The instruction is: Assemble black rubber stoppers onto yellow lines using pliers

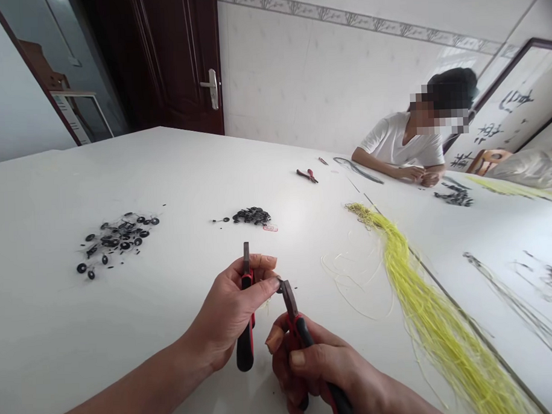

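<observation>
Lying at the far left, black discs (123, 236) are covering a patch of white table (173, 373). The left hand (232, 308) is clasping red-and-black pliers (245, 353) while its thumb and fingertip are pinching a small dark piece (279, 287) between the two hands. The right hand (329, 362) is clamping around second pliers (290, 298), nose at that piece; whether it is biting, I cannot tell. Working the piece with the pliers seems the step; a steady pinch is being called for. Yellow strands (398, 257) are lying rightward.
</observation>
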### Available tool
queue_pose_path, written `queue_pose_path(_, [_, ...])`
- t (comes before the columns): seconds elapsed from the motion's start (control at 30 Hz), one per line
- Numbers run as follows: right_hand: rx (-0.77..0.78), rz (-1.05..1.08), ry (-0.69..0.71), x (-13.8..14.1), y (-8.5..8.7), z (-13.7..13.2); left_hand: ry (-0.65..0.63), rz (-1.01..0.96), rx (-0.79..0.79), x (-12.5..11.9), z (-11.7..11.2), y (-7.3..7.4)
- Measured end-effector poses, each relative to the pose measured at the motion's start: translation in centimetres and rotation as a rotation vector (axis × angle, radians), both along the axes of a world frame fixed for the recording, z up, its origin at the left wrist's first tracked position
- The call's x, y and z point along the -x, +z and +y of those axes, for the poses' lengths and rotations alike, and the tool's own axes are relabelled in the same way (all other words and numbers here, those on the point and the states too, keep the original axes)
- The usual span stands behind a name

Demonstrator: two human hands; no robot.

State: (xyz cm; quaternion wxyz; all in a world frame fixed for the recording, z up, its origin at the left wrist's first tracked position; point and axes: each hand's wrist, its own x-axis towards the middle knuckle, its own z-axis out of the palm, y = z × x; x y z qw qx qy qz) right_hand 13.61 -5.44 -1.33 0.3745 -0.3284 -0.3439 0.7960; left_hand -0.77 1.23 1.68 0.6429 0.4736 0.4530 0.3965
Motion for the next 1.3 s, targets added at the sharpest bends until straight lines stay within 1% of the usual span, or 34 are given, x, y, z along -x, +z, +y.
queue_pose_path(0.1, [-0.009,-0.004,-0.007,0.01,0.01,0.2,-0.015,0.0,0.002,-0.14,0.05,0.06])
queue_pose_path(0.23, [0.015,-0.048,-0.001,0.07,0.11,0.2,-0.046,0.004,0.025,-0.17,-0.12,0.0])
queue_pose_path(0.37, [0.044,-0.091,-0.038,0.3,0.31,0.12,-0.067,-0.024,0.014,-0.07,-0.43,-0.07])
queue_pose_path(0.53, [0.036,-0.136,-0.044,0.38,0.65,0.13,-0.069,-0.021,0.033,-0.17,-0.53,-0.04])
queue_pose_path(0.67, [0.008,-0.208,-0.031,0.28,0.78,0.07,-0.052,-0.005,-0.015,-0.32,-0.55,-0.06])
queue_pose_path(0.73, [0.008,-0.195,-0.03,0.23,0.76,0.01,-0.047,-0.014,-0.02,-0.36,-0.56,-0.09])
queue_pose_path(0.87, [0.009,-0.165,-0.035,0.14,0.63,-0.07,-0.044,-0.06,0.026,-0.42,-0.54,-0.12])
queue_pose_path(1.13, [0.004,-0.194,-0.033,0.3,0.6,0.1,-0.031,-0.089,0.069,-0.51,-0.57,0.04])
queue_pose_path(1.3, [0.01,-0.127,-0.033,0.34,0.52,0.12,-0.017,-0.099,0.099,-0.53,-0.58,0.09])
